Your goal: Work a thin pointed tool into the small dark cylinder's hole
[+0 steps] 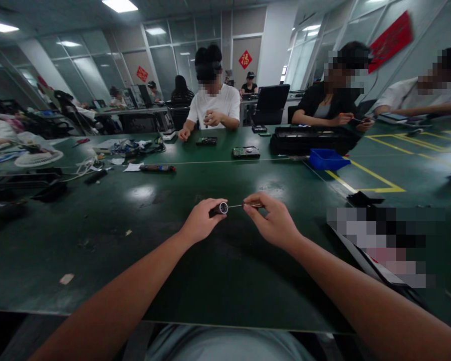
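Note:
My left hand [202, 220] is closed round a small dark cylinder with a silver end [222, 207], held just above the green table [135, 240]. My right hand [272, 220] pinches a thin metal tool with a slim shaft [237, 205]. The shaft's tip points left and reaches the silver end of the cylinder. Both hands hover over the middle of the table, close to each other.
A blue tray [326, 159] and a long black case [308, 140] lie at the far right. Two small dark devices [245, 152] rest mid-table, with cables and clutter [135, 147] far left. Three people sit across the table. A dark object [364, 199] lies right of my hands.

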Tool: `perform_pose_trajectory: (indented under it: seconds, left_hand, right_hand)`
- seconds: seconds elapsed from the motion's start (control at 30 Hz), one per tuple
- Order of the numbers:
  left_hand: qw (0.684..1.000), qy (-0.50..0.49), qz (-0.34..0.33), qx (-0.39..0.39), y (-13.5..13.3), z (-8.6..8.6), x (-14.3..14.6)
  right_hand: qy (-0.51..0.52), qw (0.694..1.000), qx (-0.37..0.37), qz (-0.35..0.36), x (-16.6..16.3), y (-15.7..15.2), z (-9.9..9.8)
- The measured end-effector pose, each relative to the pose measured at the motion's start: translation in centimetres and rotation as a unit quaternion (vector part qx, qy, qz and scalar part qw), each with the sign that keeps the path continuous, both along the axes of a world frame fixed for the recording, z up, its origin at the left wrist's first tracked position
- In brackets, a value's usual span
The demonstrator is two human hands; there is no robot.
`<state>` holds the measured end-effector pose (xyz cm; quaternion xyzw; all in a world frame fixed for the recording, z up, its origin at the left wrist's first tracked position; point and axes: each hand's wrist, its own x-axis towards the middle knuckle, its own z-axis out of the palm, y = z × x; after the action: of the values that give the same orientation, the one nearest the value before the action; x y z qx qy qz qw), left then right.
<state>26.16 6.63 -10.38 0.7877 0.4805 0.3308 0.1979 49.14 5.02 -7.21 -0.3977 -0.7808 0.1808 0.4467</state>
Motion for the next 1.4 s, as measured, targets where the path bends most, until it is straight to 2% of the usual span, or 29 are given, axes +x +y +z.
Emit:
perform_pose_trajectory:
  seconds: [0.13, 0.37, 0.5, 0.73, 0.87, 0.97, 1.23, 1.4]
  left_hand:
    - [1.000, 0.000, 0.000, 0.001, 0.1, -0.1, 0.0]
    - [1.000, -0.002, -0.005, 0.001, 0.0, 0.0, 0.1]
    - [1.000, -0.002, -0.010, -0.003, 0.0, 0.0, 0.1]
    - [1.000, 0.002, -0.007, 0.002, 0.0, 0.2, 0.0]
    - [1.000, -0.002, -0.006, 0.002, -0.1, 0.2, 0.0]
    - [1.000, -0.004, -0.003, 0.001, -0.1, 0.2, 0.1]
    - [1.000, 0.005, 0.007, 0.024, -0.3, 0.5, 0.3]
    - [0.998, 0.002, -0.013, 0.056, -0.1, 0.8, 0.2]
  right_hand:
    - [-0.019, 0.999, 0.001, 0.027, 0.1, -0.2, 0.3]
    - [-0.013, 0.999, -0.047, -0.017, 0.0, -0.2, 0.6]
    - [-0.025, 0.998, -0.049, -0.040, 0.0, -0.1, 0.3]
    - [-0.028, 0.998, -0.058, -0.004, 0.1, -0.3, 0.6]
    - [-0.029, 0.998, -0.057, -0.028, -0.1, -0.3, 0.5]
    - [0.027, 0.997, -0.059, -0.048, -0.2, -0.1, 0.1]
    - [0.199, 0.971, -0.135, -0.014, -0.8, 0.4, -0.5]
    - [0.295, 0.933, -0.203, -0.013, -0.7, 1.4, -1.2]
